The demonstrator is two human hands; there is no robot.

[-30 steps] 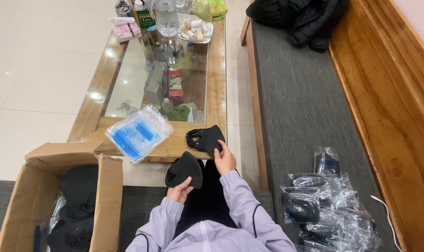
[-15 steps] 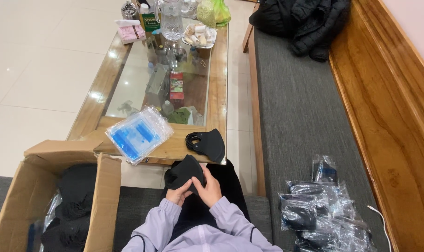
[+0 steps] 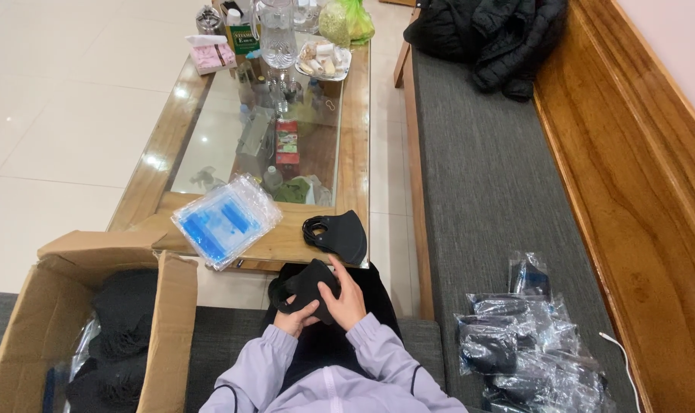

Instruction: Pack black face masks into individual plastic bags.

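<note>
Head view: both hands [image 3: 324, 306] hold soft, seemingly fabric black mask [image 3: 305, 284].

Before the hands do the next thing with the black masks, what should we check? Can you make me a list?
1. Both hands on the black mask in the lap: ok, left hand under it, right hand on top.
2. Second black mask resting safely on the table edge: ok, though close to the rim.
3. Stack of clear bags within reach on the table: ok.
4. Cardboard box open: ok, flaps up.
5. Bagged masks piled on the bench: ok.
6. Mask in hand folded neatly: cannot tell.
</note>
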